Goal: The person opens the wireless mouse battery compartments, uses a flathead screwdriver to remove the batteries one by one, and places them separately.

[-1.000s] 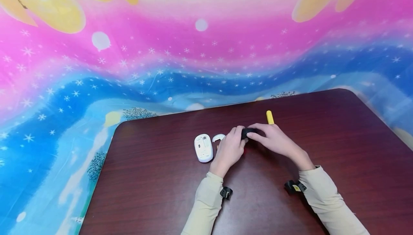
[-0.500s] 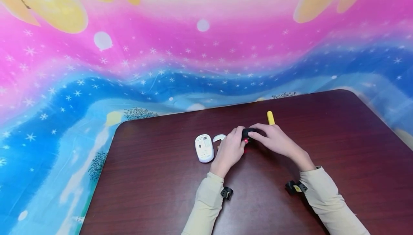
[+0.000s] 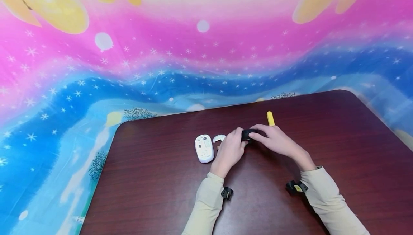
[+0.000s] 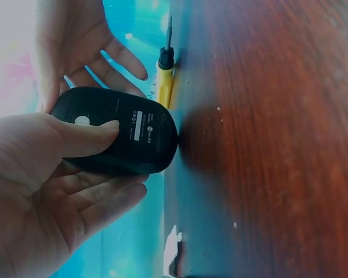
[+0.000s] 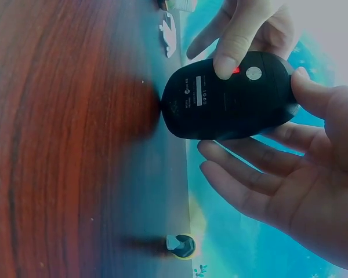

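Note:
Both hands hold a black computer mouse [image 4: 153, 139], raised close over the table with its label side facing the wrist cameras. My left hand [image 3: 228, 150] pinches it, thumb pressed on the labelled underside and fingers behind. In the right wrist view a red light [image 5: 236, 70] glows beside that thumb, near a round silver sticker [image 5: 253, 73]. My right hand [image 3: 274, 140] grips the mouse's other end, thumb at the edge and fingers along its side. A white mouse [image 3: 204, 149] lies left of the left hand, underside up, beside a loose white cover [image 3: 219, 138] partly hidden by that hand.
A screwdriver with a yellow handle [image 3: 270, 118] lies beyond the right hand. The dark red wooden table [image 3: 155, 177] ends at a patterned pink and blue cloth [image 3: 180, 55] behind it.
The hands and black mouse stay nearly in place. In the head view, a red glow under the mouse shows half a second ago and is out of sight now.

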The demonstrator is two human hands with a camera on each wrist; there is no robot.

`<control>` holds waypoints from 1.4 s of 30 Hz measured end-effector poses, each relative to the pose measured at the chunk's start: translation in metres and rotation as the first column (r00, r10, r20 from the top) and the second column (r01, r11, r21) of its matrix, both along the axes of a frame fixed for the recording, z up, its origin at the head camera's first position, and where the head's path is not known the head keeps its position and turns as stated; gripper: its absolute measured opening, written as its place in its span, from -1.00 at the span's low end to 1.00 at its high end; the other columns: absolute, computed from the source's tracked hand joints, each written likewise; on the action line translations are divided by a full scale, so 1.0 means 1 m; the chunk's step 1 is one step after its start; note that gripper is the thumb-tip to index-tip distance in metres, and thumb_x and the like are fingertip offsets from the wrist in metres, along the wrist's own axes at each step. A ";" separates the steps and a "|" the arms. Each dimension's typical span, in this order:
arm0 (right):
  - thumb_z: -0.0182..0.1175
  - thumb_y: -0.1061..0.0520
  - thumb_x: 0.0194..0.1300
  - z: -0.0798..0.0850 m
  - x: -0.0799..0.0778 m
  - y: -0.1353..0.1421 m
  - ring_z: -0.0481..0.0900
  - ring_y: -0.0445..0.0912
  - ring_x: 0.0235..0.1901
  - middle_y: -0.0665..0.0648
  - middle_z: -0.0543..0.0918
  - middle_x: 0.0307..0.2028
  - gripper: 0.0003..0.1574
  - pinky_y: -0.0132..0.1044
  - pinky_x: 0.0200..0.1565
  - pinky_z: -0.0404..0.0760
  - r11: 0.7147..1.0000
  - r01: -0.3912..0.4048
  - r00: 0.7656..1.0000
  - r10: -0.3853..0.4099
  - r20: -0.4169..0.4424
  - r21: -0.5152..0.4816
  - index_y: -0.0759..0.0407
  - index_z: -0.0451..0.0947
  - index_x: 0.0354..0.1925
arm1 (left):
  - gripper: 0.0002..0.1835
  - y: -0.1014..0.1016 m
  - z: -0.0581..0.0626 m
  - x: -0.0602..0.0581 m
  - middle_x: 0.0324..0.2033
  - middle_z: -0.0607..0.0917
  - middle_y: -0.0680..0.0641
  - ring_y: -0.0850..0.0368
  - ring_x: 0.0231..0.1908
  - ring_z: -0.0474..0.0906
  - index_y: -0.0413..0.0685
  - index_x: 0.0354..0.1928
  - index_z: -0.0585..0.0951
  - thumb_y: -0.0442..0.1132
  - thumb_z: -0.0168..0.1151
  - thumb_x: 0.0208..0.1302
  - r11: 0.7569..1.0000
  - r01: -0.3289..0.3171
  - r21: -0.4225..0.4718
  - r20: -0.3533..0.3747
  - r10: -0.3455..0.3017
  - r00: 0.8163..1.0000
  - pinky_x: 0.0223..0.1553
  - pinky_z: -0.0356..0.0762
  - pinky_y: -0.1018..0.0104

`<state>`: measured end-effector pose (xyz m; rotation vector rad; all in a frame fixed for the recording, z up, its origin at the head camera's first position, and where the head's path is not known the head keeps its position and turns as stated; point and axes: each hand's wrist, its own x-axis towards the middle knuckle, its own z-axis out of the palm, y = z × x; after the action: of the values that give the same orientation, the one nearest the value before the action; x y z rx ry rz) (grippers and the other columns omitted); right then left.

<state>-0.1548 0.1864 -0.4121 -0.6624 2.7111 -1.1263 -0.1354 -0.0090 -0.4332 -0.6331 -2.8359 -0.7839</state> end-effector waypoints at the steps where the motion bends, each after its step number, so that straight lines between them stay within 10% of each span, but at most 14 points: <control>1: 0.13 -0.04 0.59 0.000 0.000 0.000 0.56 -0.11 -0.31 0.08 0.73 -0.17 -0.58 -0.07 -0.12 0.53 1.000 -0.001 1.000 0.001 0.000 -0.001 0.21 0.64 0.16 | -0.75 0.000 0.000 0.000 -0.16 0.71 -0.12 0.04 -0.18 0.73 -0.21 0.02 0.53 -0.24 0.32 0.46 1.000 -0.001 -0.002 0.008 0.001 1.000 -0.18 0.69 0.26; 13: 0.03 -0.06 0.65 0.000 0.001 0.000 0.67 0.04 -0.07 0.24 0.73 0.02 -0.48 0.14 0.07 0.58 0.999 0.044 0.999 -0.044 0.007 0.010 0.29 0.56 0.26 | -0.69 -0.003 -0.004 -0.005 -0.11 0.76 -0.11 0.13 -0.15 0.68 -0.15 0.13 0.59 -0.15 0.30 0.48 0.983 -0.007 0.182 0.187 -0.027 0.982 -0.11 0.62 0.28; 21: 0.16 -0.06 0.58 0.002 -0.002 0.000 0.69 0.10 -0.05 0.28 0.72 -0.01 -0.39 0.12 0.01 0.61 0.997 0.074 0.997 -0.074 0.001 -0.027 0.30 0.43 0.37 | -0.73 -0.005 0.002 -0.008 -0.19 0.75 -0.05 0.21 -0.21 0.63 -0.20 0.14 0.59 -0.21 0.20 0.53 0.925 -0.092 0.369 0.275 -0.014 0.961 -0.12 0.57 0.36; 30: 0.24 -0.01 0.52 0.001 -0.001 -0.004 0.68 0.02 -0.11 0.24 0.71 -0.05 -0.34 -0.05 -0.10 0.61 0.993 0.087 0.995 -0.084 0.046 -0.078 0.26 0.36 0.41 | -0.62 -0.003 0.007 -0.008 -0.28 0.67 0.00 0.26 -0.29 0.57 -0.21 0.23 0.56 -0.15 0.17 0.52 0.797 -0.278 0.536 0.405 0.046 0.913 -0.20 0.49 0.34; 37: 0.30 0.08 0.48 0.003 0.002 -0.005 0.70 0.04 -0.10 0.24 0.70 -0.05 -0.34 -0.04 -0.08 0.62 0.987 0.113 0.993 -0.111 0.028 -0.113 0.25 0.38 0.42 | -0.60 -0.002 0.011 -0.006 -0.26 0.68 -0.03 0.22 -0.28 0.58 -0.21 0.25 0.54 -0.13 0.17 0.52 0.798 -0.268 0.540 0.474 -0.025 0.880 -0.22 0.54 0.34; 42: 0.29 0.13 0.48 0.002 0.001 -0.004 0.70 0.00 -0.18 0.20 0.71 -0.12 -0.41 -0.11 -0.17 0.61 0.986 0.117 0.993 -0.115 0.018 -0.121 0.24 0.43 0.38 | -0.60 -0.002 0.009 -0.005 -0.26 0.66 -0.10 0.12 -0.37 0.68 -0.27 0.27 0.47 -0.18 0.15 0.55 0.737 -0.264 0.622 0.508 -0.123 0.853 -0.30 0.74 0.14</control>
<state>-0.1538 0.1824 -0.4104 -0.5174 2.7202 -1.3269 -0.1407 -0.0107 -0.4240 -0.1917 -2.6048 -2.1094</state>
